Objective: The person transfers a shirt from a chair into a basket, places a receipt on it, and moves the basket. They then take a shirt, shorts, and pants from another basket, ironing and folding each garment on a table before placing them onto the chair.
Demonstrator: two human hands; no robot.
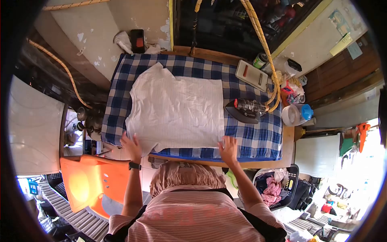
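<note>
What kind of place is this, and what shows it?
Probably a small home ironing or laundry corner: a white shirt lies spread on a blue checked cloth, an iron rests beside it, and a basket of clothes stands nearby.

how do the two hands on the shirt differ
The left hand has a dark watch at the wrist; the right hand has none. The left hand rests at the sleeve end of the white shirt, the right hand at the hem end, nearer the iron. Both lie open, fingers spread, on the shirt's near edge.
</note>
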